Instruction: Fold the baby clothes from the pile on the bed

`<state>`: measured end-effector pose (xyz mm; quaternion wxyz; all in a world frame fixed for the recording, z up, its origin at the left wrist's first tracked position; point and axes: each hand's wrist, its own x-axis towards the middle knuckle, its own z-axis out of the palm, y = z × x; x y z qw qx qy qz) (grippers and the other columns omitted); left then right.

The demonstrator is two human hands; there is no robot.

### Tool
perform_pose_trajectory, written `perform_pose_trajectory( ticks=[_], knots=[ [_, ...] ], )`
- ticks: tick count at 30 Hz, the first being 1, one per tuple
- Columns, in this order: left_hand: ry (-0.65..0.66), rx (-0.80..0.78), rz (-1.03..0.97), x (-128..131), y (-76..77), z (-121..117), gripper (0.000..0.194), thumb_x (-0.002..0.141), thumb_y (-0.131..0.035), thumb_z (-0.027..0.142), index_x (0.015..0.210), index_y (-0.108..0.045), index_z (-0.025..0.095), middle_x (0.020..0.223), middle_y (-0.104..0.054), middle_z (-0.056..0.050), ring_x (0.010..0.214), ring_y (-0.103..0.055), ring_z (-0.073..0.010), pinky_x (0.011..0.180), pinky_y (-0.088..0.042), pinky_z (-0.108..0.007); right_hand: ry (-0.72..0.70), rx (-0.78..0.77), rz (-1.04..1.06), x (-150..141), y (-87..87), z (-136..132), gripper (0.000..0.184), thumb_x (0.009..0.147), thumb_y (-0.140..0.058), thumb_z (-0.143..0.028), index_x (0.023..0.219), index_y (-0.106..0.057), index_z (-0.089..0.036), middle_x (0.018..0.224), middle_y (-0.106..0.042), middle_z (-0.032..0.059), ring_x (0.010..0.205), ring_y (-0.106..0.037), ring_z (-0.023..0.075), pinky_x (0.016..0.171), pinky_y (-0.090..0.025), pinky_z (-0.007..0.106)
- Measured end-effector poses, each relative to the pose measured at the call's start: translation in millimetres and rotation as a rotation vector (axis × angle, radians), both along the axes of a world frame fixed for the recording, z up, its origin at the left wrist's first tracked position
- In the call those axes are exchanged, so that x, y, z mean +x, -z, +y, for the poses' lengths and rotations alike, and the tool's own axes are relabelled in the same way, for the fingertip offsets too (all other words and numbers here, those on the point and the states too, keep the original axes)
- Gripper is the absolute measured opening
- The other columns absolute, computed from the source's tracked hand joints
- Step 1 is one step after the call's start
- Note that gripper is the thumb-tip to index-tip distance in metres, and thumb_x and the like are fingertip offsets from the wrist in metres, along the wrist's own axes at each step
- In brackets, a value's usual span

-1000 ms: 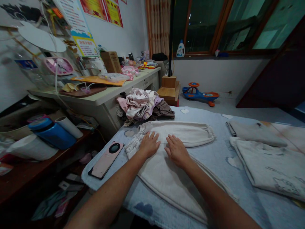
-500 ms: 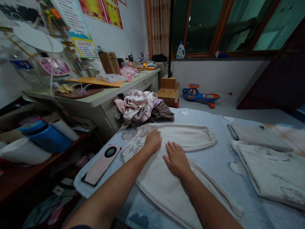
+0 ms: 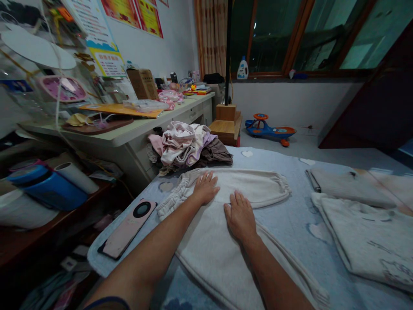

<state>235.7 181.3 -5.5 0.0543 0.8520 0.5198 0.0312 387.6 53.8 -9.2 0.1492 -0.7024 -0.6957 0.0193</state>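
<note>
A pair of light grey sweatpants [image 3: 213, 241] lies spread on the blue bedcover, legs apart, gathered waistband toward the left. My left hand [image 3: 205, 188] rests flat on the upper leg near the waistband, fingers stretched out. Lower and to the right, my right hand [image 3: 240, 216] presses flat on the cloth near where the legs part, its fingers open and close together. Neither hand grips the fabric. My forearms cover part of the lower leg. A pink phone [image 3: 127, 230] with a round camera ring lies left of my left forearm.
A heap of crumpled clothes [image 3: 185, 144] sits at the bed's far left corner. Folded grey garments [image 3: 371, 239] lie on the right. A cluttered desk [image 3: 129, 131] runs along the left wall. Beyond the bed [image 3: 274, 157] stands a blue ride-on toy [image 3: 271, 129].
My right hand has shifted slightly to the right over the sweatpants, and the fingers of my left hand have spread a little. The camera view has turned slightly.
</note>
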Motion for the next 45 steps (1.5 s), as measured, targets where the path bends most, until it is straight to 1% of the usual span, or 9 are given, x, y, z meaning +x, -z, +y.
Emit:
perform_pose_trajectory(
  ticks=[8,13,17,21,25,32,39,42,45],
  knots=[
    [-0.066,0.057,-0.004,-28,0.3,-20,0.065,0.094,-0.04,0.059,0.148,-0.037,0.023,0.159,-0.028,-0.014,0.147,-0.019,-0.0363,0.115,-0.023,-0.051,-0.005,0.005,-0.002,1,1.4,0,0.053,0.097,-0.04,-0.038,0.141,-0.048,-0.009,0.152,-0.039,0.0183,0.142,-0.033,0.03,0.115,-0.022,0.044],
    [-0.039,0.024,-0.052,-38,-5.8,-5,0.051,0.096,-0.044,0.037,0.144,-0.043,0.018,0.155,-0.036,-0.014,0.145,-0.029,-0.0284,0.117,-0.026,-0.046,-0.003,0.01,0.003,1,0.7,0,0.053,0.096,-0.04,-0.038,0.14,-0.049,-0.009,0.152,-0.04,0.0185,0.141,-0.034,0.0308,0.115,-0.023,0.045],
    [-0.013,0.028,-0.103,-30,-14.0,-11,0.043,0.094,-0.043,0.024,0.135,-0.051,0.015,0.147,-0.048,-0.013,0.139,-0.041,-0.0218,0.115,-0.031,-0.039,-0.01,0.012,0.016,2,1.0,0,0.052,0.093,-0.042,-0.027,0.141,-0.047,-0.007,0.151,-0.041,0.0192,0.141,-0.034,0.0293,0.115,-0.022,0.045],
    [0.139,0.042,-0.16,-10,-10.4,-34,0.044,0.098,-0.039,0.031,0.136,-0.051,0.013,0.148,-0.047,-0.013,0.14,-0.039,-0.0204,0.116,-0.029,-0.034,-0.087,0.028,0.061,4,1.4,1,0.055,0.09,-0.039,-0.018,0.143,-0.043,-0.004,0.153,-0.04,0.0167,0.143,-0.031,0.0251,0.117,-0.021,0.041],
    [0.182,0.075,-0.123,2,0.3,-48,0.048,0.099,-0.039,0.04,0.14,-0.049,0.019,0.152,-0.044,-0.009,0.143,-0.034,-0.0245,0.117,-0.027,-0.041,-0.225,-0.005,0.084,7,-0.9,1,0.05,0.096,-0.036,-0.026,0.143,-0.046,-0.01,0.152,-0.043,0.0128,0.143,-0.033,0.0218,0.118,-0.022,0.039],
    [0.157,0.11,-0.105,0,4.3,-51,0.053,0.098,-0.037,0.047,0.144,-0.046,0.022,0.156,-0.038,-0.007,0.145,-0.029,-0.026,0.117,-0.024,-0.043,0.068,-0.055,-0.002,34,-2.8,8,0.056,0.099,-0.035,-0.042,0.141,-0.048,-0.007,0.153,-0.038,0.0206,0.143,-0.031,0.03,0.113,-0.025,0.045],
    [0.157,0.08,-0.098,0,2.6,-52,0.058,0.095,-0.04,0.055,0.145,-0.044,0.025,0.156,-0.036,-0.007,0.146,-0.027,-0.0264,0.118,-0.021,-0.044,0.204,0.036,0.04,68,-2.9,18,0.048,0.085,-0.041,-0.009,0.13,-0.058,-0.008,0.138,-0.054,0.0188,0.13,-0.046,0.0264,0.109,-0.03,0.04],
    [0.154,0.08,-0.111,0,3.1,-52,0.058,0.096,-0.039,0.055,0.144,-0.044,0.025,0.156,-0.037,-0.006,0.145,-0.028,-0.0263,0.118,-0.022,-0.044,0.103,0.163,0.153,64,-7.2,19,0.046,0.082,-0.04,-0.005,0.121,-0.064,-0.013,0.126,-0.062,0.0134,0.119,-0.051,0.0232,0.104,-0.035,0.037],
    [0.154,0.078,-0.141,-1,3.7,-51,0.053,0.099,-0.034,0.051,0.142,-0.047,0.024,0.155,-0.039,-0.006,0.145,-0.029,-0.0254,0.117,-0.024,-0.044,-0.071,0.144,0.187,53,-11.0,18,0.034,0.088,-0.045,-0.011,0.111,-0.068,-0.019,0.116,-0.064,0.0094,0.11,-0.052,0.022,0.097,-0.039,0.033]
  ],
)
